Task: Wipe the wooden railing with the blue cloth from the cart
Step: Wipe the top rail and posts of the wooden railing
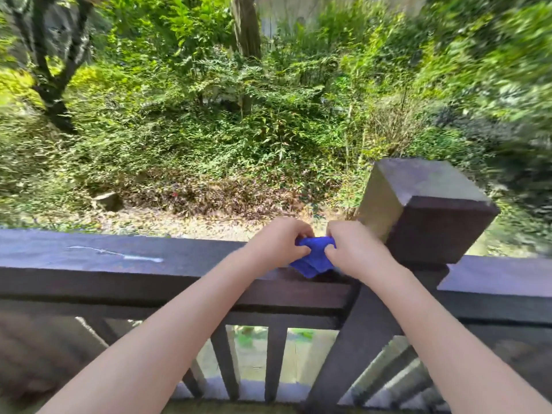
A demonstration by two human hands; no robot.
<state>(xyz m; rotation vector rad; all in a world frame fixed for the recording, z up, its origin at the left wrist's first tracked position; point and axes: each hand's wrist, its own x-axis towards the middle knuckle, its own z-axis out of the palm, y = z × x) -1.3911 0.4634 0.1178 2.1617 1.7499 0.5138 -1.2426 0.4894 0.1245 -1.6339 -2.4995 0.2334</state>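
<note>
A dark wooden railing (pixel 119 258) runs across the view from left to right. The blue cloth (pixel 313 258) is bunched up on the top rail, just left of the square post. My left hand (pixel 280 243) grips its left side and my right hand (pixel 352 252) grips its right side, fingers pinched into the fabric. Most of the cloth is hidden between the two hands; a folded corner hangs over the rail's near edge. A pale streak (pixel 119 253) marks the rail top further left.
A thick square post (pixel 427 210) rises right beside my right hand. Vertical balusters (pixel 274 363) stand below the rail. Beyond the railing the ground drops to dense green bushes and trees (pixel 239 100). The rail continues right of the post (pixel 501 276).
</note>
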